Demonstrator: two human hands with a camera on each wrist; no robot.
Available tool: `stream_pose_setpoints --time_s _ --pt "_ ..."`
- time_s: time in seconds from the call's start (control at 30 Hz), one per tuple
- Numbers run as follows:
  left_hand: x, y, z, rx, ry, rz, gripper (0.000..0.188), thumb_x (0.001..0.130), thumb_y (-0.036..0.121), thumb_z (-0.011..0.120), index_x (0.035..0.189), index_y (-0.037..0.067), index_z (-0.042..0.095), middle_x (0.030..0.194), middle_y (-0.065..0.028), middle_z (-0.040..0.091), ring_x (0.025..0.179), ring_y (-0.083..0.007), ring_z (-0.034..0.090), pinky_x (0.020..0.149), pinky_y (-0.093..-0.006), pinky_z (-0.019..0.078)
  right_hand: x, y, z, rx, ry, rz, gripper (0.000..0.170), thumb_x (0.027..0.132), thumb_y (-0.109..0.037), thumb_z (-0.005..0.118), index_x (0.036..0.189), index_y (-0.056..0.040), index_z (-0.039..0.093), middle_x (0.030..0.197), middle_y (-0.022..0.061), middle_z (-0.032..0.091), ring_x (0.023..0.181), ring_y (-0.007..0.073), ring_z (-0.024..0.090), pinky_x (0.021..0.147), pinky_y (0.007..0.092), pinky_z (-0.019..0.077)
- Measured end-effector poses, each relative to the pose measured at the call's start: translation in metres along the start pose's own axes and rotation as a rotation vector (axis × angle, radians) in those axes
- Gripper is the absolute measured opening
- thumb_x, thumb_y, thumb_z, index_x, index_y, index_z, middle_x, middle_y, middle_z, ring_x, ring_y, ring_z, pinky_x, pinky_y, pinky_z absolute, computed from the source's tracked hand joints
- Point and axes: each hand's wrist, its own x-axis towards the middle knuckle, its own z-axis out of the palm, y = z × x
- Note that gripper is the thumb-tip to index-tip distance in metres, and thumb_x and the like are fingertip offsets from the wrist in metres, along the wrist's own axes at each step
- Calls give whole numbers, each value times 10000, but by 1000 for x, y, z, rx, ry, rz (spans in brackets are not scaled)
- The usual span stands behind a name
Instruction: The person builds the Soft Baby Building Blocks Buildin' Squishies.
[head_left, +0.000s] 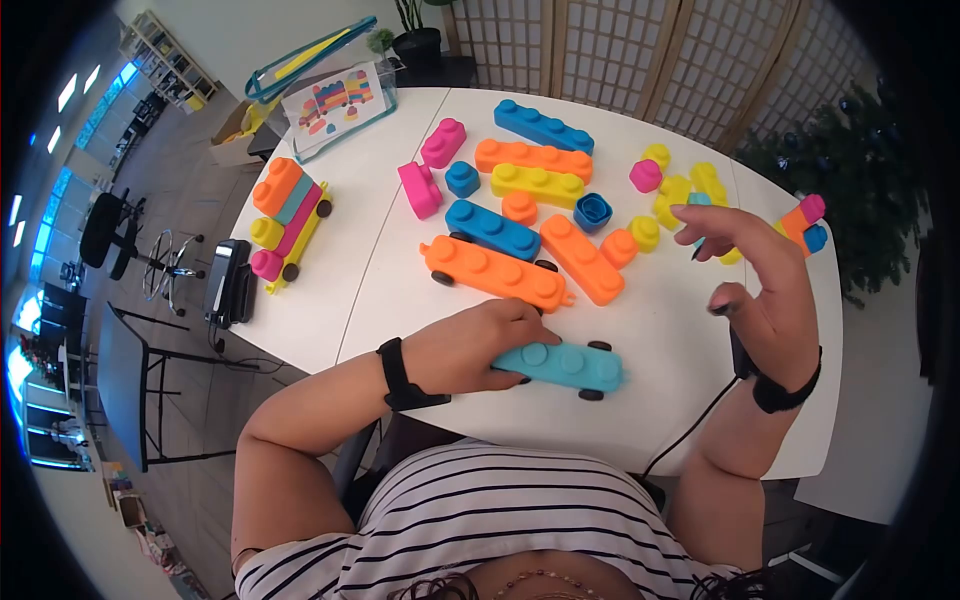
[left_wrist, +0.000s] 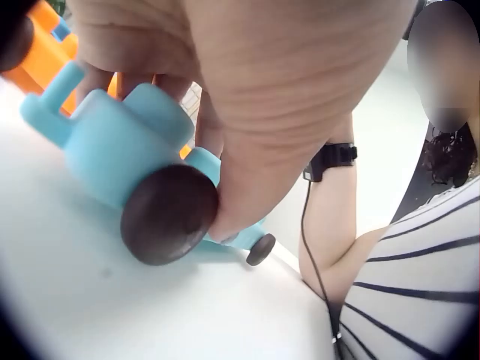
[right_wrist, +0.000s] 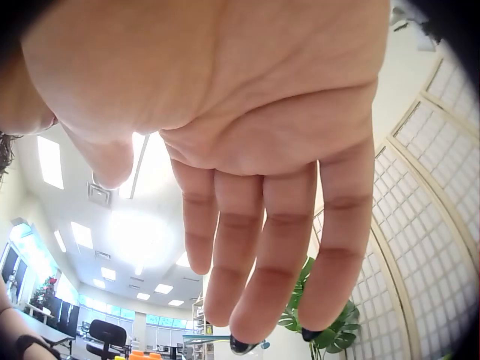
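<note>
My left hand (head_left: pixel 480 345) grips one end of a light blue toy wagon base (head_left: pixel 575 368) with round studs and dark wheels, near the table's front edge. In the left wrist view the thumb presses along the side of the wagon base (left_wrist: pixel 112 154), beside a wheel (left_wrist: pixel 169 215); a hook sticks out at its end. My right hand (head_left: pixel 770 280) is raised at the right, fingers loosely bent and nothing between them. Its palm (right_wrist: pixel 247 97) and hanging fingers fill the right wrist view. Just beyond the left hand lies an orange wagon base (head_left: pixel 495 275).
Blue (head_left: pixel 545 125), orange (head_left: pixel 580 260) and yellow (head_left: pixel 537 185) blocks lie mid-table, with pink ones (head_left: pixel 443 143) to their left. A built wagon (head_left: pixel 295 225) stands at the left; yellow pieces (head_left: pixel 672 200) lie at the right. A clear bag (head_left: pixel 335 105) sits at the back. A cable (head_left: pixel 690 432) crosses the front edge.
</note>
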Motion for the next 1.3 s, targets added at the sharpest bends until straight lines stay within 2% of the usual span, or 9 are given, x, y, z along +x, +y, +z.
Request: stream_pose_setpoints --time_s 0.33,0.47,0.6,0.67,0.87,1.0,1.07,1.13,1.3 --pt "25 -22 -33 84 -24 -170 649 866 110 911 1476 124 689 1406 -145 663 1331 -341 660 1131 -444 558 11 5 25 7 -105 47 522 907 -337 894 1335 -64 774 1232 135 815 946 293 739 865 374 593" --pt "29 -13 -55 31 -68 -9 615 890 118 895 1470 94 694 1433 -154 692 1311 -315 686 1143 -425 554 14 18 36 -79 -145 157 468 937 -259 861 1355 -77 755 1244 123 809 994 295 756 894 390 597" --pt "26 -31 -82 -158 128 18 491 955 118 837 1426 42 721 1447 -131 724 1254 -244 733 1152 -376 545 15 40 50 -183 -215 285 396 971 -200 803 1339 -72 738 1222 124 798 1043 317 757 919 424 601" --pt "24 -64 -81 -597 417 18 359 1030 100 741 1381 25 737 1296 -81 774 1226 -191 725 1120 -347 551 18 51 58 -181 -238 303 371 979 -203 796 1320 -69 739 1208 126 793 1058 323 752 928 429 599" --pt "17 -108 -87 -595 715 -184 294 1146 174 605 1378 43 729 1172 -47 785 1142 -140 717 1034 -298 557 37 71 89 -228 -153 170 364 1005 -195 776 1346 -80 723 1296 117 756 1179 315 707 1008 417 571" --pt "18 -111 -86 -713 481 23 337 1107 131 581 1412 44 694 1273 -84 754 1156 -170 717 1072 -332 556 59 80 77 -94 -109 334 466 1026 -187 764 1484 -130 693 1407 110 713 1252 266 661 1037 391 546" --pt "16 -93 -80 -753 369 27 389 1043 74 620 1426 39 677 1333 -100 737 1213 -190 705 1123 -359 545 76 105 64 -159 -286 482 534 1033 -195 764 1554 -150 659 1452 123 698 1284 271 653 1056 397 546" --pt "16 -80 -69 -862 21 52 460 975 44 716 1433 37 678 1370 -105 723 1289 -220 674 1179 -390 514 95 129 72 -239 -284 336 536 1033 -245 756 1548 -142 649 1465 163 692 1273 343 675 1089 431 561" --pt "21 -69 -47 -721 -81 129 598 893 31 813 1474 72 679 1449 -96 688 1348 -251 642 1207 -401 476 136 150 116 -478 -346 375 477 987 -190 758 1451 -110 687 1362 176 745 1215 353 719 1038 455 579"
